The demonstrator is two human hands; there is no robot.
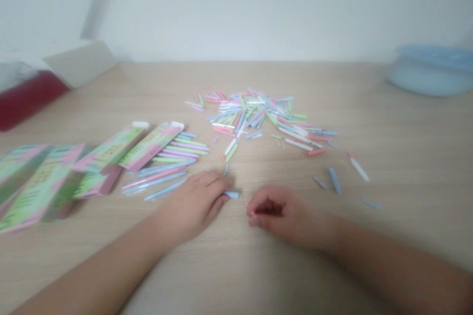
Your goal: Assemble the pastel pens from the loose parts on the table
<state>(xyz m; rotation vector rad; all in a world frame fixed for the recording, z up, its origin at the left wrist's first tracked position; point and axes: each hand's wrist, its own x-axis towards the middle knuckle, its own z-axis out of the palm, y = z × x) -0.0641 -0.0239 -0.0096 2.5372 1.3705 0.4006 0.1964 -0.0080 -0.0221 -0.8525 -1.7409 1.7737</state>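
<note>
My left hand rests on the wooden tabletop, its fingertips pinching a short blue paper strip. Facing it, my right hand has its fingers curled together around the end of a thin pink paper strip, which is small and blurred. Between and above the hands lies a loose heap of pastel paper strips. Left of my left hand, longer strips fan out beside several green-and-pink paper packets. A few blue and white strips lie apart to the right.
The light wood table ends at a white wall. A pale blue plastic tub stands at the back right. At the back left are a red container and a pale box.
</note>
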